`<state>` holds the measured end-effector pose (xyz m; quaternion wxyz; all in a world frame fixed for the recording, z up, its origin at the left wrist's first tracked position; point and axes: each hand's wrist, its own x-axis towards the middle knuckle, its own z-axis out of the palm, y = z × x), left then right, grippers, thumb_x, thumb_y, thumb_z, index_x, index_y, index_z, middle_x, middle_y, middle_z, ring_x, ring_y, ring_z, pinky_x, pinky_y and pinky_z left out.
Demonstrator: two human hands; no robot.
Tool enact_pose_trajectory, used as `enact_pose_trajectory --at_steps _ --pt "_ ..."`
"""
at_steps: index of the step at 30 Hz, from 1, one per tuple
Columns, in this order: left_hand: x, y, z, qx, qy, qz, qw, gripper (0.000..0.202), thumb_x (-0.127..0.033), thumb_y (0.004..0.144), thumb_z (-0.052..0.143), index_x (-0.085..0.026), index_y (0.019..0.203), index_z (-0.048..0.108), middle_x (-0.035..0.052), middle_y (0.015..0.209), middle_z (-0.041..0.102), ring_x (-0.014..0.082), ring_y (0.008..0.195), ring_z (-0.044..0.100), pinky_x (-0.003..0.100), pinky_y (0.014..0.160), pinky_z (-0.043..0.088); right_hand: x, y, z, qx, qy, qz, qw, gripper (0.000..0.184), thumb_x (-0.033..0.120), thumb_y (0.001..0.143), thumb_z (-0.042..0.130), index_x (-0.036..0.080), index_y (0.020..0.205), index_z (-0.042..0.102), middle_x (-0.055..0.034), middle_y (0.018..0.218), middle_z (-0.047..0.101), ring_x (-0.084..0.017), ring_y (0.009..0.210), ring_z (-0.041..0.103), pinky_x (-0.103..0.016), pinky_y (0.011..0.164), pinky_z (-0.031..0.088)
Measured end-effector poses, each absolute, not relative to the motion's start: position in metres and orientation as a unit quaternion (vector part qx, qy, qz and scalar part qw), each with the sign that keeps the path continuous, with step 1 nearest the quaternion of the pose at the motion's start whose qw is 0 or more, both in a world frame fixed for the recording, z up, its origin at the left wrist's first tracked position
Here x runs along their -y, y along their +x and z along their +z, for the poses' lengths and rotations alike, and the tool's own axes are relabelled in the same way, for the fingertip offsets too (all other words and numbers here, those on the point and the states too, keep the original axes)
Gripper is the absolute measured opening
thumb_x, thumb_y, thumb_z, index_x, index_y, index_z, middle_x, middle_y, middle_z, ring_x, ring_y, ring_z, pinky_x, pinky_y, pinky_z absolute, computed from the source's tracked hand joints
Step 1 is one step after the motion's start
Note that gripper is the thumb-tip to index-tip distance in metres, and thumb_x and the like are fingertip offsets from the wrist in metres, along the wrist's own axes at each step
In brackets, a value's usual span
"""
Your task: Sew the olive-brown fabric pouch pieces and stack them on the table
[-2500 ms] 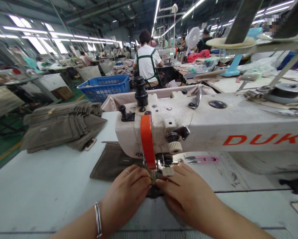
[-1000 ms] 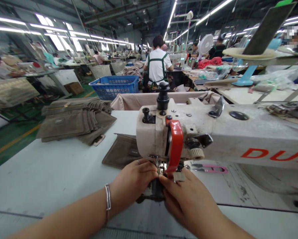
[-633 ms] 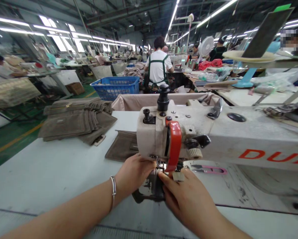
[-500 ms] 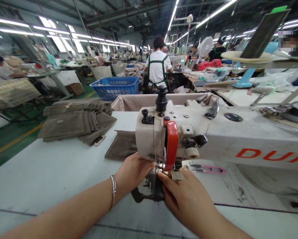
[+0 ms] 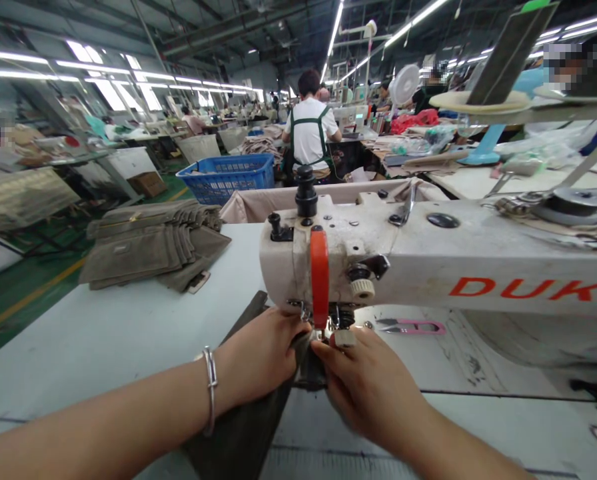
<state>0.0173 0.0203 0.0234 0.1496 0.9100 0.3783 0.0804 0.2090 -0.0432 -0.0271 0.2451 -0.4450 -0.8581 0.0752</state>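
Observation:
A dark olive fabric piece (image 5: 243,437) runs under my left forearm, up to the needle area of a white sewing machine (image 5: 413,233). My left hand (image 5: 263,353), with a silver bangle at its wrist, is closed on the fabric left of the needle. My right hand (image 5: 373,377) pinches the fabric edge from the right, thumb and forefinger close to the presser foot. The stitching point is partly hidden by my fingers and the machine's orange guard (image 5: 319,277). Pink-handled thread snips (image 5: 418,327) lie on the machine bed, right of my right hand.
A stack of similar olive fabric pieces (image 5: 143,250) lies at the table's left. Behind the machine are a pinkish cloth-lined bin (image 5: 258,205) and a blue plastic basket (image 5: 228,177). A person in a white shirt (image 5: 309,137) sits farther back. A thread spool (image 5: 573,203) sits on the right.
The fabric piece, which lay flat behind my left hand, has swung round and now extends toward me under my left forearm. Both hands stay at the needle. The view has shifted slightly.

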Motion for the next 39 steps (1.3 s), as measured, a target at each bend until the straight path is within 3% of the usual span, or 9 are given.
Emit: enact_pose_trajectory --at_steps 4,10,17,20,25,31,36,37,39 --pt "-0.019 0.018 0.033 -0.434 0.862 0.056 0.254 0.024 -0.003 0.068 0.048 -0.018 0.08 0.063 -0.003 0.061 0.059 0.0141 0.053 0.055 0.022 0.05 0.038 0.043 0.205 -0.027 0.867 -0.453 0.077 0.193 0.046 0.018 0.084 0.054 0.022 0.13 0.053 -0.009 0.112 0.059 -0.029 0.104 0.05 -0.049 0.09 0.039" --pt "-0.014 0.022 0.035 -0.413 0.871 0.074 0.256 0.025 0.001 0.065 0.046 -0.019 0.071 0.06 -0.0046 0.058 0.052 0.0107 0.051 0.046 0.023 0.052 0.031 0.045 0.205 -0.025 0.86 -0.471 0.052 0.189 0.039 0.018 0.08 0.058 0.023 0.119 0.06 -0.0084 0.109 0.06 -0.029 0.103 0.05 -0.046 0.089 0.04" --pt "-0.016 0.017 0.026 -0.446 0.824 0.086 0.337 0.025 -0.003 0.069 0.047 -0.019 0.078 0.064 -0.0036 0.065 0.059 0.0131 0.06 0.054 0.022 0.054 0.036 0.05 0.204 -0.016 0.893 -0.41 0.091 0.162 0.039 0.022 0.084 0.053 0.02 0.123 0.053 -0.0075 0.13 0.055 -0.027 0.106 0.05 -0.046 0.089 0.037" --pt "-0.015 0.018 0.027 -0.44 0.838 0.085 0.312 0.025 -0.003 0.069 0.046 -0.019 0.076 0.064 -0.0034 0.063 0.058 0.0132 0.057 0.053 0.023 0.053 0.035 0.051 0.203 -0.015 0.885 -0.422 0.117 0.16 0.034 0.021 0.084 0.052 0.022 0.118 0.056 -0.0039 0.13 0.057 -0.026 0.105 0.051 -0.046 0.089 0.036" --pt "-0.005 0.029 0.029 -0.419 0.885 0.064 0.193 0.03 0.003 0.066 0.046 -0.019 0.077 0.064 0.0013 0.074 0.062 0.0172 0.068 0.058 0.027 0.065 0.043 0.05 0.204 -0.019 0.882 -0.424 0.117 0.167 0.04 0.017 0.081 0.052 0.022 0.12 0.055 -0.0027 0.123 0.061 -0.026 0.104 0.052 -0.047 0.089 0.037" --pt "-0.002 0.035 0.028 -0.404 0.888 0.087 0.2 0.028 0.002 0.072 0.047 -0.018 0.083 0.063 0.0025 0.081 0.064 0.0192 0.079 0.061 0.03 0.076 0.048 0.047 0.205 -0.023 0.88 -0.427 0.103 0.18 0.036 0.013 0.078 0.05 0.021 0.113 0.057 -0.0042 0.124 0.059 -0.027 0.103 0.052 -0.047 0.087 0.039" --pt "0.01 0.003 0.023 -0.454 0.849 0.139 0.231 0.021 -0.018 0.091 0.046 -0.019 0.097 0.066 0.0057 0.105 0.062 0.0199 0.098 0.059 0.034 0.091 0.047 0.049 0.207 -0.022 0.877 -0.428 0.111 0.186 0.033 0.011 0.08 0.048 0.02 0.11 0.059 -0.0059 0.122 0.059 -0.027 0.103 0.05 -0.046 0.088 0.041" --pt "0.015 -0.009 0.019 -0.488 0.834 0.157 0.203 0.022 -0.023 0.09 0.05 -0.02 0.107 0.064 0.0067 0.114 0.059 0.0225 0.107 0.056 0.039 0.098 0.044 0.049 0.208 -0.022 0.877 -0.428 0.112 0.188 0.033 0.011 0.08 0.048 0.02 0.11 0.059 -0.0059 0.122 0.059 -0.027 0.103 0.05 -0.046 0.089 0.041" --pt "0.023 -0.032 0.01 -0.567 0.792 0.181 0.138 0.044 -0.033 0.082 0.063 -0.02 0.123 0.055 0.0089 0.124 0.054 0.0292 0.119 0.048 0.049 0.105 0.036 0.05 0.208 -0.024 0.877 -0.424 0.112 0.194 0.035 0.01 0.079 0.049 0.021 0.111 0.059 -0.0054 0.123 0.058 -0.027 0.105 0.049 -0.047 0.091 0.04"
